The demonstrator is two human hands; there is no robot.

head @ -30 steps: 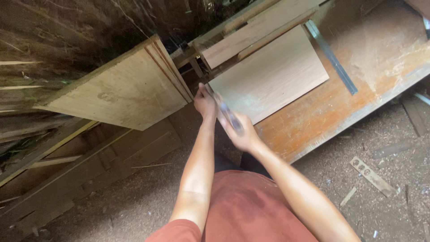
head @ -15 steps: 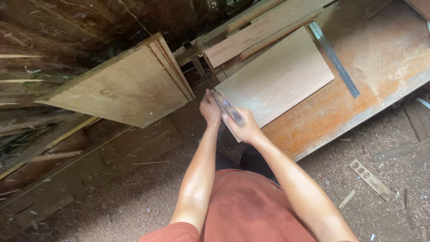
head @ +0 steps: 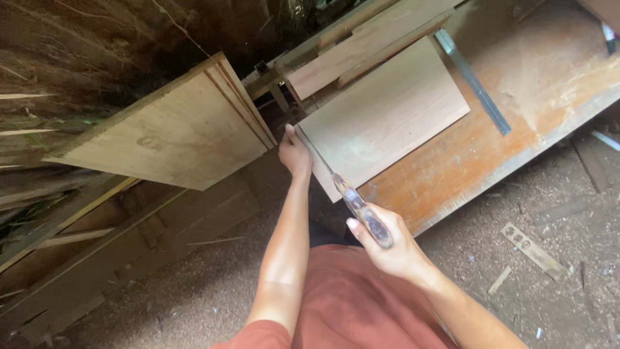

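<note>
My right hand (head: pixel 391 245) is closed around the wooden handle of a hand saw (head: pixel 352 200). Its thin blade runs up along the left edge of a light plywood panel (head: pixel 387 116) that lies on an orange-brown workbench (head: pixel 516 148). My left hand (head: pixel 295 154) rests against the panel's near left corner, fingers on its edge beside the blade. The panel overhangs the bench's end a little.
A stack of plywood sheets (head: pixel 174 132) leans at the left. Wooden planks (head: pixel 361 48) and a long metal ruler (head: pixel 475 81) lie on the bench behind the panel. The dirt floor holds wood scraps, among them a small strip with holes (head: pixel 533 249), and sawdust.
My right hand has drawn the saw back toward me, away from the left hand. The left hand stays at the panel's corner. The view has tilted slightly.
</note>
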